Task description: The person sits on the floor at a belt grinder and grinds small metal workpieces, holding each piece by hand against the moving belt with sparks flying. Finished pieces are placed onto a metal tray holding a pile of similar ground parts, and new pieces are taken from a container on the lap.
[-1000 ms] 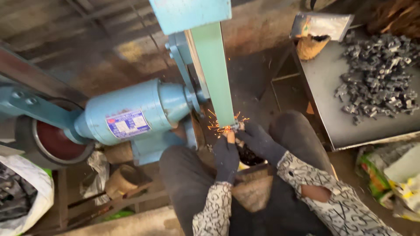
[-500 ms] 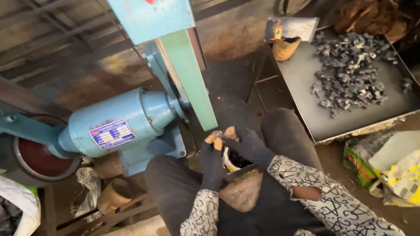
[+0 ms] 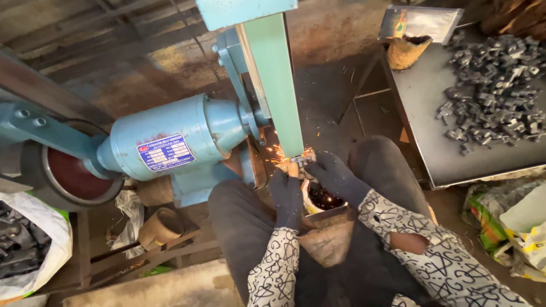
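Dirty ground (image 3: 335, 96) and rusty bars lie under a big blue grinder (image 3: 170, 142). From it a green belt (image 3: 278, 85) runs down toward the person's lap. Orange sparks (image 3: 280, 152) fly out at the bottom end of the belt.

Both hands wear dark gloves. The left hand (image 3: 287, 193) and the right hand (image 3: 333, 176) are close together, just under the belt. Their fingers are pinched tight on a small metal part (image 3: 301, 162). The part is pressed against the low end of the belt, right where the sparks come out. It is too small to tell its shape well.

Between the person's knees, just below the hands, sits a small bowl (image 3: 324, 199) with dark bits in it.

On the right is a grey tray (image 3: 432, 108). A heap of small dark metal pieces (image 3: 495, 85) lies on it. A brown cup (image 3: 406, 51) stands at the tray's far corner.

On the left, a red wheel (image 3: 71, 176) sits at the end of the grinder. A white sack (image 3: 34, 244) is in the low left corner. Some bright bags (image 3: 506, 222) lie at the low right, below the tray.

The sleeves (image 3: 421, 244) are white with black drawings.
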A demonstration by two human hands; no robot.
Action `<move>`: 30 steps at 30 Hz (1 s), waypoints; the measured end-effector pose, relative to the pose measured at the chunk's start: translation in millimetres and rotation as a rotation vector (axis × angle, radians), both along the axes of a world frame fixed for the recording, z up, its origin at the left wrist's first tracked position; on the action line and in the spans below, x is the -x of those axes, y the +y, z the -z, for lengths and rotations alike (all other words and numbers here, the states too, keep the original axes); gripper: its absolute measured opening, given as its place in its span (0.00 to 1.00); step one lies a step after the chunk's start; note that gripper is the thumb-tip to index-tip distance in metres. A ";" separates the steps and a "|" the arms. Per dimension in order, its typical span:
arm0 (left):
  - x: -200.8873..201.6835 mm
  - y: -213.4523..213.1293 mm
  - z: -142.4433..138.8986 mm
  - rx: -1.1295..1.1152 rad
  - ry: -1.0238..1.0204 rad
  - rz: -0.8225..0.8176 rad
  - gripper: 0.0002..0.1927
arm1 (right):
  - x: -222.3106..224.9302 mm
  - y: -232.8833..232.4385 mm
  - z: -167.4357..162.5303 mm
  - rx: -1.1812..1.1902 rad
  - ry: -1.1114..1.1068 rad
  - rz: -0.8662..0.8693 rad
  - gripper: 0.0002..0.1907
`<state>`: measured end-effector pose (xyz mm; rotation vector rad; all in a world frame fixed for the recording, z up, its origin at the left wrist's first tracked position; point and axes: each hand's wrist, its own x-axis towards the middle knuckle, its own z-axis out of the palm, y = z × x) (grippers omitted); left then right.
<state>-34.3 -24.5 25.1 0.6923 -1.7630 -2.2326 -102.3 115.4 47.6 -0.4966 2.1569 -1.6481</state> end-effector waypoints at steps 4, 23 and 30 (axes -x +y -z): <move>6.0 13.7 -6.2 0.014 0.035 -0.044 0.16 | 3.9 11.1 12.0 -0.147 0.001 0.065 0.13; -20.6 -0.1 -31.4 0.150 0.127 0.102 0.13 | -24.6 19.8 -55.9 0.103 -0.177 -0.010 0.17; -19.3 1.9 -31.0 -0.022 0.063 -0.026 0.15 | -12.0 4.9 -59.6 -0.143 -0.136 0.012 0.12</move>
